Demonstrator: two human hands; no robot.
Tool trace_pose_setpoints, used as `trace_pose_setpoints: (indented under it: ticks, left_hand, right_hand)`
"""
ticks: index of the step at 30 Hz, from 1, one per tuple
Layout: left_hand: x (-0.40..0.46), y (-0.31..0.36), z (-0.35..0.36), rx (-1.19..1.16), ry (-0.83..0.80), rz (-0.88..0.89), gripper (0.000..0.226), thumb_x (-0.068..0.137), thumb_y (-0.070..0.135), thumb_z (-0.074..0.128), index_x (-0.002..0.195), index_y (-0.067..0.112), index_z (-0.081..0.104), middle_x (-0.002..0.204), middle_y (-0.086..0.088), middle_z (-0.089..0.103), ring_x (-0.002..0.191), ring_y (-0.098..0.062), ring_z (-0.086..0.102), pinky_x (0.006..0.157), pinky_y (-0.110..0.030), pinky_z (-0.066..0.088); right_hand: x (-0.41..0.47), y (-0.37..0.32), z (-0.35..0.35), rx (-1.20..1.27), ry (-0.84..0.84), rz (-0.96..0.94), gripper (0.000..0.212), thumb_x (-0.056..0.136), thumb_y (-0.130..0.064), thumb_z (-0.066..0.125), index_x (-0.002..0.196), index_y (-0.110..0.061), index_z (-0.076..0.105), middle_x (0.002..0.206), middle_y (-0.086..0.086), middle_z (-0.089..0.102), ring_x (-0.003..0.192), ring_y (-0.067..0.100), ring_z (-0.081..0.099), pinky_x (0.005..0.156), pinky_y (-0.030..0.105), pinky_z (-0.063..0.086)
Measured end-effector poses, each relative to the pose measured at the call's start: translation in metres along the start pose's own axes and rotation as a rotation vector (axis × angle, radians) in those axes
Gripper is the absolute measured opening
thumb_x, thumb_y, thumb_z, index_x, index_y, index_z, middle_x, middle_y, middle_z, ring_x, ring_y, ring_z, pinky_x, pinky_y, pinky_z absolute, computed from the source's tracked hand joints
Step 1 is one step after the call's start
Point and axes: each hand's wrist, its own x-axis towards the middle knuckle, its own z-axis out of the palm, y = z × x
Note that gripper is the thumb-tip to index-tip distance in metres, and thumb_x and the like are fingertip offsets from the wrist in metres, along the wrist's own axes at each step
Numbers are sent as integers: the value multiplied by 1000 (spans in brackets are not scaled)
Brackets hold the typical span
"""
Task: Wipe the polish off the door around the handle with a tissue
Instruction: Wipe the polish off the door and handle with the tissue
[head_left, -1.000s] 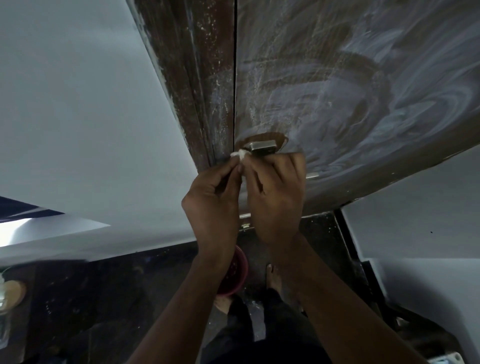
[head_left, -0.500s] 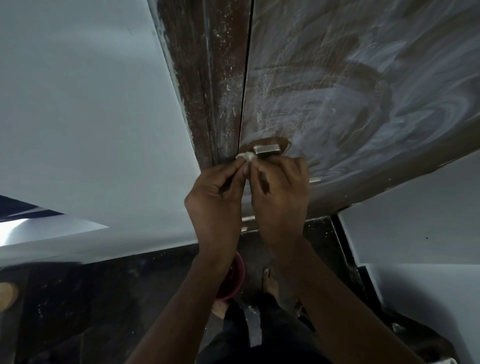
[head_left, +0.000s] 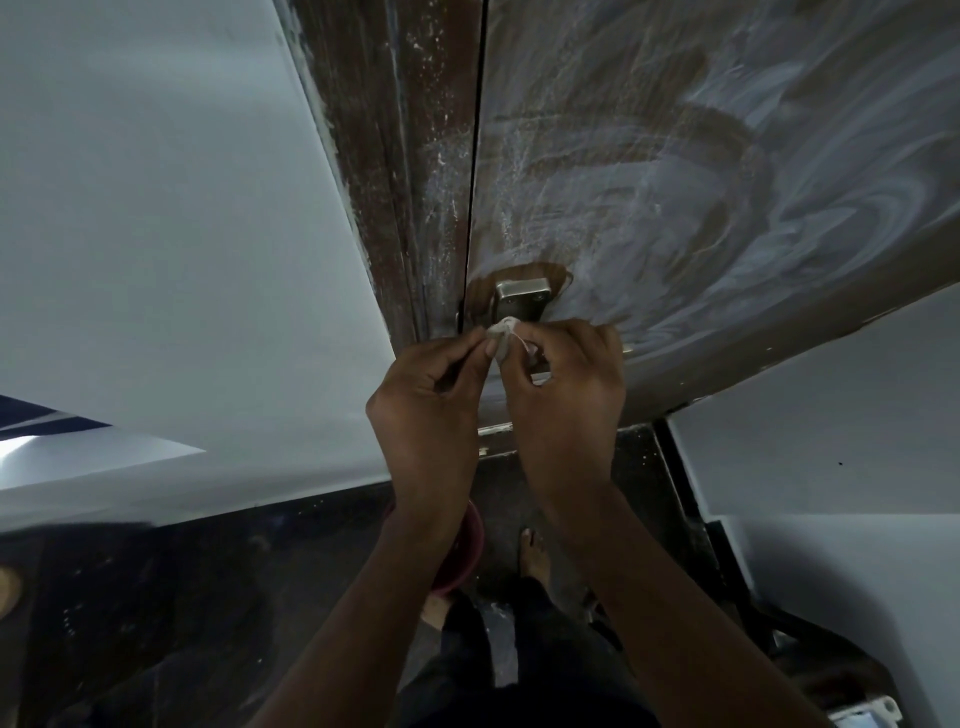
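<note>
A brown wooden door is smeared with whitish swirls of polish. A small patch around the metal handle plate shows clean brown wood. Just below the plate, a small crumpled white tissue is pinched between the fingertips of both hands. My left hand grips it from the left, my right hand from the right. The right hand hides most of the handle lever beneath it.
The dark door frame, speckled white, runs left of the door beside a pale wall. On the dark floor by my bare feet stands a reddish bowl, partly hidden by my left forearm. Another pale wall is at right.
Both hands have stayed together at the handle and slipped slightly lower, uncovering more of the metal plate. The tissue is still pinched between them. The view has shifted a little.
</note>
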Motion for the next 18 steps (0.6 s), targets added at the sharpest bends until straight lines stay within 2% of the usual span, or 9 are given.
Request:
trace_pose_setpoints:
  ticks: [6,8,11,15,18]
  left_hand:
    - [-3,0,-1,-9,-4,5,23,85,23,79,108,23,77,96,16,74,91,8,69,82,-5,49]
    - [-2,0,-1,-7,4,6,23,85,22,79,108,22,78,96,16,74,91,6,69,82,-7,50]
    - [-3,0,-1,-13,2,-4,22,86,20,78,108,23,78,94,19,73,90,4,70,82,-7,51]
    - [-4,1,-1,-18,2,-4,23,85,23,79,108,22,78,94,18,73,89,7,69,81,-8,51]
    - [-4,-1,0,-26,-8,-12,23,84,21,80,107,19,79,94,14,74,88,8,69,80,-4,49]
  right_hand:
    - [-9,-3,-20,-80,-102,50,8,78,-5,78,86,-6,76,76,5,68,74,17,56,75,19,37]
    - [-3,-5,-17,-70,-107,87,8,81,-7,77,88,-8,76,79,4,69,77,13,52,74,19,36]
    - [12,-8,-7,-64,-131,109,7,85,-7,74,92,-9,75,86,6,70,85,18,56,72,22,37]
    - [0,-3,-21,-142,-196,53,3,85,-7,73,83,-8,72,78,4,66,77,14,51,71,14,24]
    - [-12,8,-32,-163,-168,52,7,82,-2,75,77,-6,73,71,5,65,67,16,52,69,20,32]
